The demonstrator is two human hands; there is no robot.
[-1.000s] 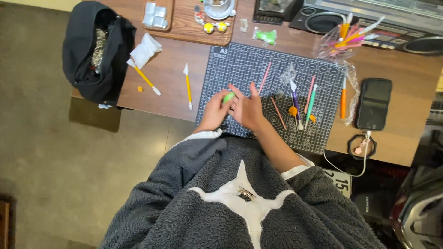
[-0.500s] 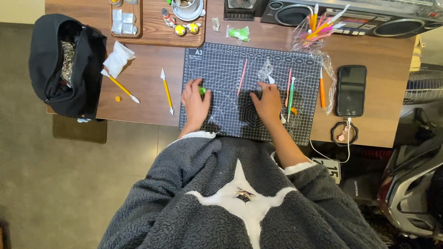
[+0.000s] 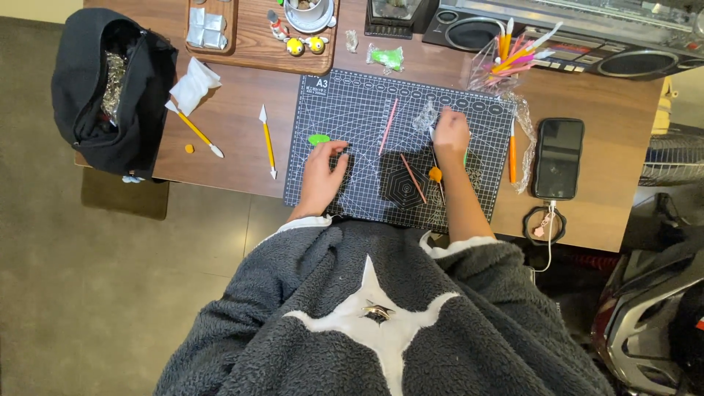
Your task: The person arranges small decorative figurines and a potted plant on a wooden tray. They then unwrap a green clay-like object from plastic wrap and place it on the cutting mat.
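A dark gridded cutting mat (image 3: 367, 103) lies on the wooden desk (image 3: 235, 154) in front of me. My left hand (image 3: 323, 176) rests flat on the mat's left part, fingers apart and holding nothing. A small flat green clay piece (image 3: 318, 138) sits just beyond its fingertips. My right hand (image 3: 450, 136) reaches over the right part of the mat, fingers curled down on thin modelling tools beside crumpled clear plastic (image 3: 424, 117). An orange-tipped tool (image 3: 435, 174) runs under that wrist. Whether the right hand grips anything is hidden.
A pink stick (image 3: 389, 126) and a reddish stick (image 3: 413, 178) lie on the mat. Two yellow tools (image 3: 268, 139) (image 3: 196, 132), a white tissue (image 3: 193, 84) and a black bag (image 3: 110, 88) are at the left. A phone (image 3: 559, 158), an orange tool (image 3: 512, 150) and a bag of coloured tools (image 3: 506, 55) are at the right.
My hands, together over the green clay a second ago, have parted. The left stays by the clay and the right has moved right and farther up to the tools.
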